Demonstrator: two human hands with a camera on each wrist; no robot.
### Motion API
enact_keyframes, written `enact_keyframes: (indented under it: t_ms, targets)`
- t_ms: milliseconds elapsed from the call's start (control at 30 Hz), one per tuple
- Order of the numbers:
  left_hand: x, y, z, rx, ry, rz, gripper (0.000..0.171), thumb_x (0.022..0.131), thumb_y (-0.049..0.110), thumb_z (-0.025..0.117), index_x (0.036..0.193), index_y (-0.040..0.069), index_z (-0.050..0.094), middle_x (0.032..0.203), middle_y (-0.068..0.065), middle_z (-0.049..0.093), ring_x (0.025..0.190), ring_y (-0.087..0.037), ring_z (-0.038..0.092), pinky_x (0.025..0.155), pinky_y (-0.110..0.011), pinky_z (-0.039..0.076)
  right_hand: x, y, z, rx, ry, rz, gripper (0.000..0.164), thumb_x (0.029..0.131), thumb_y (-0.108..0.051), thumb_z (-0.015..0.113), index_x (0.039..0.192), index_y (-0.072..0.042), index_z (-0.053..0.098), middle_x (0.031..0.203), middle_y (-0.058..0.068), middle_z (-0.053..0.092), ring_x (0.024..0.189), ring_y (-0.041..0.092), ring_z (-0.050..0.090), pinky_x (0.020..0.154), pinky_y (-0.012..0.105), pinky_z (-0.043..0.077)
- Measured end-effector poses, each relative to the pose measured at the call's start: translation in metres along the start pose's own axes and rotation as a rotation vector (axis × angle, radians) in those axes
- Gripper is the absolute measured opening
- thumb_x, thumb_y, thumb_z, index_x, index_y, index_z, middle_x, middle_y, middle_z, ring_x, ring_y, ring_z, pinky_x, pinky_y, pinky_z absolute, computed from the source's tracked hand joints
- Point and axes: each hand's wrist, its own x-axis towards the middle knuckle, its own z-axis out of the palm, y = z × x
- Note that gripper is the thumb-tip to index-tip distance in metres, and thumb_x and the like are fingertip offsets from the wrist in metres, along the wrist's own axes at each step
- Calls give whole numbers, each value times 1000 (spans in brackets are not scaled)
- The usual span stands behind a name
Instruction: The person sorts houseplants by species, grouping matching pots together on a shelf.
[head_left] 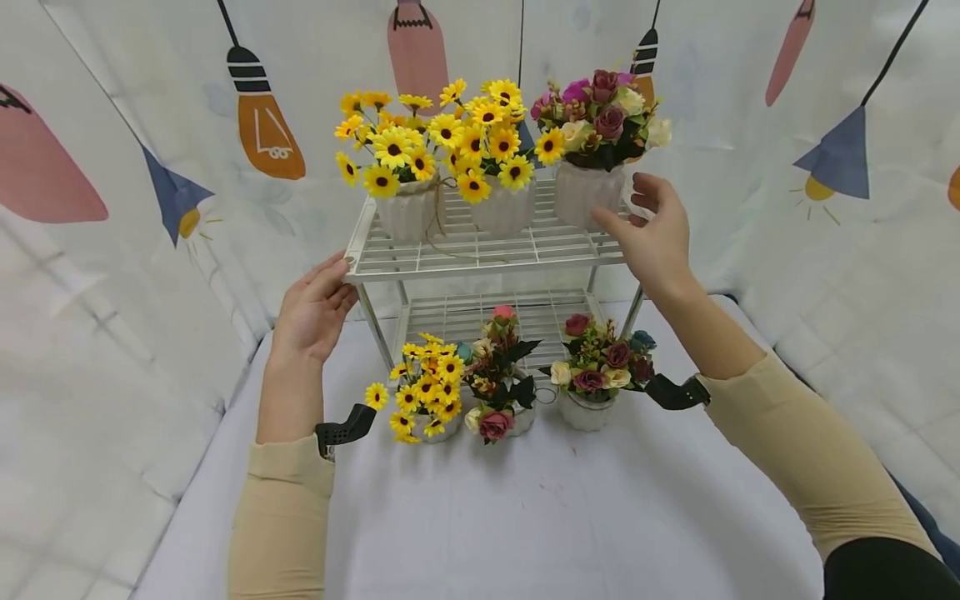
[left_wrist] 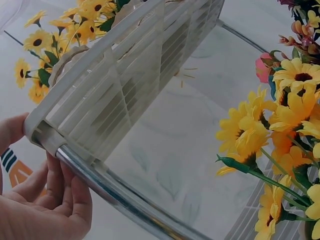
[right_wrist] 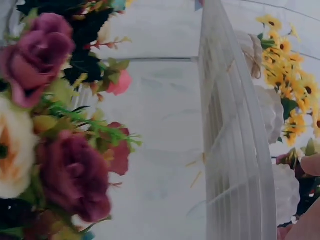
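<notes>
Both hands [head_left: 487, 267] flank white rack [head_left: 480, 250], rose pot [head_left: 588, 196] by right.

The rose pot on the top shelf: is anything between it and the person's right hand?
Nothing visible. The right hand is open right beside the rose pot, fingertips at its white side. The nearest sunflower pot stands on the pot's far side.

We see a white two-tier rack [head_left: 480, 250] standing upright on the table. On its top shelf's right end stands a white pot of roses [head_left: 596, 142], upright.
</notes>
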Motion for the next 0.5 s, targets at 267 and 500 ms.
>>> enact_keyframes:
  t_ms: [267,500]
  targets:
    - [-1,0,-1,-16,9,14,37,102,10,67,136,0,56,123,-9,65,108,-17,60,96,-27,44,-31,11,-16,87,27,-163,57,95,-20,76,144,-10,49,140,3,51,124,21,50,100,28,44]
    - [-2,-1,-1,-10,15,11,33,102,10,66,133,2,58,122,-8,65,109,-18,59,98,-28,42,-63,33,-30,274,107,-320,33,97,1,68,128,-5,59,122,12,58,109,26,56,87,26,46]
